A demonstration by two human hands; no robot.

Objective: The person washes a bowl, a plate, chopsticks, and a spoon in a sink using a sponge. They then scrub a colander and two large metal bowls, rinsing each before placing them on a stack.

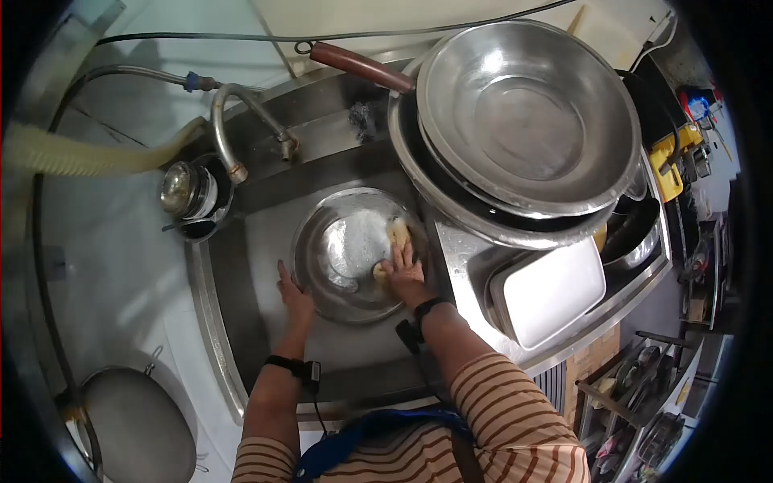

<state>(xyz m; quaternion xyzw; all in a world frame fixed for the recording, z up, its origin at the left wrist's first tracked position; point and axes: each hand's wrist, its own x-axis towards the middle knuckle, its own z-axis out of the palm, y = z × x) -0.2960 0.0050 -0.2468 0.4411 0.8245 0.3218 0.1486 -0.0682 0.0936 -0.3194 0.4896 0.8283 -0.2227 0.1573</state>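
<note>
A wide, shiny metal bowl (326,294) sits in the sink, with some suds and water inside. My right hand (407,278) reaches into its right side and presses a yellowish sponge (398,232) against the inner wall, fingers over it; part of the sponge is hidden under them. At the bowl's left rim is my left hand (295,299), its fingers stretched out and apart, with nothing in them. Both wrists wear dark bands with small devices and cords.
Large metal basins (527,129) are stacked right of the sink (258,241), partly over a pan with a brown handle (362,67). White rectangular trays (547,294) lie below them. A curved faucet (221,125) stands at the back left, near a pot (211,217) holding small bowls. A round strainer (137,427) is lower left.
</note>
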